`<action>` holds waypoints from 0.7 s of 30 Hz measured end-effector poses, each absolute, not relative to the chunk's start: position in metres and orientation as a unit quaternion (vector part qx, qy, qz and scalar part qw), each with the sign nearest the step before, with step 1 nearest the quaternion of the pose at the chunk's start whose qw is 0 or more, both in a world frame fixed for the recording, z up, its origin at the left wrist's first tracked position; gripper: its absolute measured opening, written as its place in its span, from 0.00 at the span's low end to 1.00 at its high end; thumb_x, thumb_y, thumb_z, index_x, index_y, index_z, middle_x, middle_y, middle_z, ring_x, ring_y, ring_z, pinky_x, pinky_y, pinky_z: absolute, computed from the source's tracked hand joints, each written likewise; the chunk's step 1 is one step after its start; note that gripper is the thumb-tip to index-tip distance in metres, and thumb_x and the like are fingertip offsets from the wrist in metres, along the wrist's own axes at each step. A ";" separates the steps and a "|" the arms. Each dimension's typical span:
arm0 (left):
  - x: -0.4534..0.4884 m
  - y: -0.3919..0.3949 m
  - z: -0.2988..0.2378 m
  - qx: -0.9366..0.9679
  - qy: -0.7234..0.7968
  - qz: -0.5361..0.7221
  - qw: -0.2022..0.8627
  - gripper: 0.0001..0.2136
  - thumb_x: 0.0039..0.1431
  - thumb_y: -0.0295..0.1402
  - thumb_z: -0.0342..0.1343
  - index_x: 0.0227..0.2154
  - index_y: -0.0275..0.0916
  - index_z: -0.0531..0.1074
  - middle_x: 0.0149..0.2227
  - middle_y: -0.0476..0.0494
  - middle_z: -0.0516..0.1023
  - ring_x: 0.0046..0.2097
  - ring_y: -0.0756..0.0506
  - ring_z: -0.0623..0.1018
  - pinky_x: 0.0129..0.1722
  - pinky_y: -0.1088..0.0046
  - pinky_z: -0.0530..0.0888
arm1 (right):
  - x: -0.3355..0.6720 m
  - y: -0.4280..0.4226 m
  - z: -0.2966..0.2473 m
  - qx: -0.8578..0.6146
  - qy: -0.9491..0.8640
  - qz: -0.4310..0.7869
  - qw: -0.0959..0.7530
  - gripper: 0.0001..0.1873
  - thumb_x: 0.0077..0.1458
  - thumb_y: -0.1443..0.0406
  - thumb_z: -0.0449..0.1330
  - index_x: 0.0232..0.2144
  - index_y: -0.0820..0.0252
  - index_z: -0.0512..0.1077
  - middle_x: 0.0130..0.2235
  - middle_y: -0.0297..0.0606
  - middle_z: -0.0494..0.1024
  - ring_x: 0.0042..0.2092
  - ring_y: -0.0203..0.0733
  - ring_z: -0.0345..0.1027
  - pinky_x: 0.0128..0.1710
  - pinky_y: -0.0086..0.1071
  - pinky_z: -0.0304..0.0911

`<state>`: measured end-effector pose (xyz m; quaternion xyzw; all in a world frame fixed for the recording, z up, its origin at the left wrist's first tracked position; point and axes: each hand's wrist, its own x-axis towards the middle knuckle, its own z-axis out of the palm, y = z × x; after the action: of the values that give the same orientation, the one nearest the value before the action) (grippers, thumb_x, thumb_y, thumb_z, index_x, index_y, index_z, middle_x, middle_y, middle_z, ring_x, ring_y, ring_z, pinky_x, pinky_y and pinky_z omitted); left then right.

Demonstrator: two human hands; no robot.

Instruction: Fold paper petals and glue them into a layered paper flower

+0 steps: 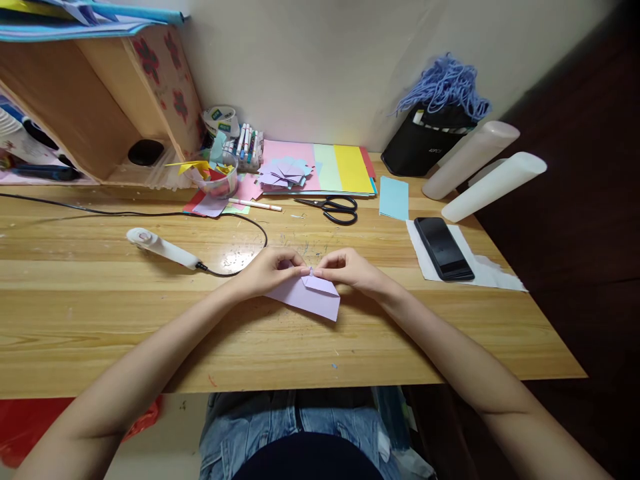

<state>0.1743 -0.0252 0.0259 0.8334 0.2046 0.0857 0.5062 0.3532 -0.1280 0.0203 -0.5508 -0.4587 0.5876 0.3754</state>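
A lilac sheet of folded paper (305, 301) is held between my two hands near the middle of the desk. One flap on it is creased over, and its lower edge hangs toward me. My left hand (274, 268) pinches the paper's upper edge between thumb and fingers. Close beside it, my right hand (345, 268) pinches the same edge from the other side. The fingertips nearly meet at a small raised tip of paper. Part of the sheet is hidden behind my left hand.
Behind my hands lie black scissors (337, 208), a marker (256, 205), blue paper (394, 198) and a pile of lilac cut paper (285, 175). A white corded tool (163, 248) rests at left, its cable crossing the desk. A phone (444, 248) is at right.
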 end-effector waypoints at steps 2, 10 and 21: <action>0.175 -0.025 0.026 0.822 0.206 0.079 0.525 0.13 0.53 0.41 0.51 0.27 0.36 0.73 0.27 0.47 0.74 0.30 0.51 0.69 0.27 0.77 0.62 | 0.352 -0.128 0.020 -0.554 -0.465 0.576 0.381 0.12 0.41 0.59 0.63 0.25 0.64 0.74 0.25 0.35 0.74 0.27 0.34 0.66 0.27 0.27 0.58; 0.176 -0.026 0.022 0.821 0.216 0.087 0.521 0.14 0.52 0.42 0.51 0.27 0.35 0.74 0.26 0.47 0.74 0.29 0.51 0.69 0.26 0.76 0.61 | 0.346 -0.128 0.017 -0.571 -0.467 0.546 0.398 0.11 0.41 0.60 0.63 0.22 0.64 0.71 0.22 0.34 0.71 0.25 0.33 0.63 0.25 0.27 0.58; 0.175 -0.031 0.029 0.842 0.194 0.105 0.493 0.11 0.52 0.38 0.51 0.24 0.35 0.71 0.25 0.48 0.73 0.26 0.53 0.66 0.24 0.78 0.60 | 0.344 -0.128 0.018 -0.545 -0.512 0.515 0.419 0.13 0.45 0.58 0.60 0.28 0.63 0.70 0.26 0.34 0.71 0.26 0.32 0.62 0.25 0.27 0.58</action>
<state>0.1754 -0.0308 0.0295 0.8415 0.1944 0.1048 0.4930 0.3437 -0.1281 0.0182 -0.5452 -0.5116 0.5154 0.4188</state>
